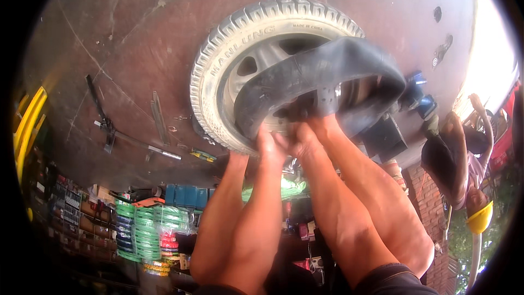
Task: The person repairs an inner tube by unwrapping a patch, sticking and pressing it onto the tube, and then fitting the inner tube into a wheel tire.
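At centre frame, the left hand [266,145] and right hand [305,134] grip the lower edge of a black inner tube [316,79], fingers curled on the rubber, half pulled out of a small tyre [218,71] lying on the reddish floor [136,33].

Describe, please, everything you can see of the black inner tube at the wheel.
The black inner tube is a matte, dusty rubber loop, limp and partly flattened. It arcs across the face of the wheel, half out of the pale treaded tyre and covering part of the grey rim. Its lower edge is gripped by the left hand and right hand, side by side. No valve shows.
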`<state>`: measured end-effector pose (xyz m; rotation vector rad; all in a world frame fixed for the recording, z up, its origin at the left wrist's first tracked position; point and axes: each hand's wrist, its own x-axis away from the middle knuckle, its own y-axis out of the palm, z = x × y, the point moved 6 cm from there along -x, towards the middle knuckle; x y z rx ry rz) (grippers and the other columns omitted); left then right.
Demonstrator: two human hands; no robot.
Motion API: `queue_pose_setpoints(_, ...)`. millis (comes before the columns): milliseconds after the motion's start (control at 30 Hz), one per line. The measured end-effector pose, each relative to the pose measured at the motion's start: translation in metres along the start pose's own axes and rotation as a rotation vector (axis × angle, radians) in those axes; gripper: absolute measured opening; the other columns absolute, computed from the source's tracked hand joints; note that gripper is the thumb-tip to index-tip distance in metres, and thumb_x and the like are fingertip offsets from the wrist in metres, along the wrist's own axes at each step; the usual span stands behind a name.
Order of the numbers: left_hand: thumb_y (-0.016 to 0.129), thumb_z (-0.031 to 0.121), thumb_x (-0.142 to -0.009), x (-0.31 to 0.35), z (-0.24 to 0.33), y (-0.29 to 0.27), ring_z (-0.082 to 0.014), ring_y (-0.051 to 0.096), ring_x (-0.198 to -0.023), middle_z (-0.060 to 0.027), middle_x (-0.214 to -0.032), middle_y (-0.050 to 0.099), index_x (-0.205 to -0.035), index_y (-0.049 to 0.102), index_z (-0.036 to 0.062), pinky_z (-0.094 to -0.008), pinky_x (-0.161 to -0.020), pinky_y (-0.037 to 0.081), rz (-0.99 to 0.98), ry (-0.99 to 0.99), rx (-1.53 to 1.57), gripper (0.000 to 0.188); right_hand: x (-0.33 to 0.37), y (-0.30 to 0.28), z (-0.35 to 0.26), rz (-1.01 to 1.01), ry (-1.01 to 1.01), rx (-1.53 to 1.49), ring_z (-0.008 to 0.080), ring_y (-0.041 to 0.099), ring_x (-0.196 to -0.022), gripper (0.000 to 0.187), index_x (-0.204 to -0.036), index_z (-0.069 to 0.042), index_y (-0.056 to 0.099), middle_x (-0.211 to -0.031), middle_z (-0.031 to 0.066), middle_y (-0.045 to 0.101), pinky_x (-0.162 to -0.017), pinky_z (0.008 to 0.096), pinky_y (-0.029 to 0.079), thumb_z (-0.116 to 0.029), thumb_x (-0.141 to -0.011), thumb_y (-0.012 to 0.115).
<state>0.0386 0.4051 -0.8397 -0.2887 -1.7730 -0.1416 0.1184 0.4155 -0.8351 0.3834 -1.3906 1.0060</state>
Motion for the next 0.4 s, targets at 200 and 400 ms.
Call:
queue_pose_setpoints(200,0.035,0.054,-0.098,-0.010,-0.008,-0.010,-0.0280,0.053,-0.114,-0.0121,-0.127,0.053,-0.132,0.047,0.0068,-0.0401,-0.098,0.045,0.044,0.051,-0.022,0.059,-0.030,-0.026,0.017,-0.004,0.057,-0.201,0.0334,0.061,-0.095,0.028,-0.111,0.006,0.052,-0.107,0.0183,0.058,-0.070,0.0337,0.062,-0.013,-0.097,0.038)
queue_pose_setpoints(400,0.040,0.058,-0.096,-0.024,-0.014,-0.030,-0.0263,0.050,-0.116,-0.0111,-0.129,0.051,-0.133,0.045,0.0082,-0.0393,-0.101,0.043,0.183,0.030,-0.108,0.062,-0.045,-0.032,0.025,0.040,0.120,-0.295,0.0331,0.062,-0.093,0.035,-0.117,0.009,0.051,-0.105,0.0225,0.058,-0.063,0.0294,0.061,-0.018,-0.095,0.050)
